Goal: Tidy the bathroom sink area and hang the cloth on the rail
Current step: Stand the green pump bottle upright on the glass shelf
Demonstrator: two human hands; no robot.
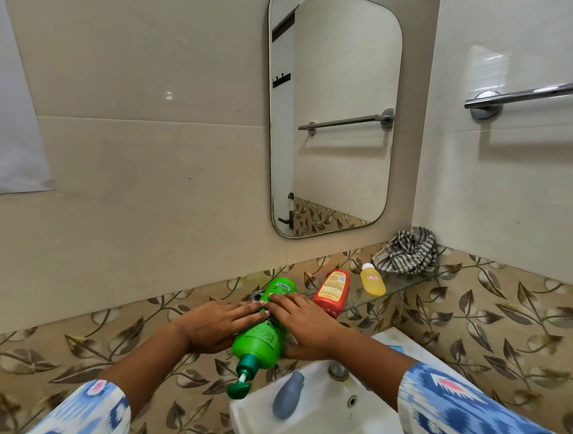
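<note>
Both hands are closed around the green bottle (266, 325): the left hand (213, 325) presses on its left side and the right hand (301, 327) on its right side, with the fingertips meeting on top of the body. The bottle is tilted. Its long axis runs from the far base, near the glass shelf (404, 284), down to the pump head (238, 388), which points toward the person and hangs over the left edge of the sink (258, 414). I judge that the coming move turns on this axis: to stand the bottle on the shelf, the pump end has to swing up and the base has to go down. Both hands are equally near, so either one can guide it.

On the right wall the rail (534, 93) is bare, far right and high, well apart from the hands. The cloth (406, 251) is not yet hung; it lies crumpled in the far right corner of the shelf, nearer to the right hand. Between it and the green bottle the red bottle (331, 292) and the yellow bottle (371, 279) lie on their sides on the shelf. A grey bottle (289, 394) lies in the sink, near the tap (337, 370), just below the hands. I think the task is at an early stage.
</note>
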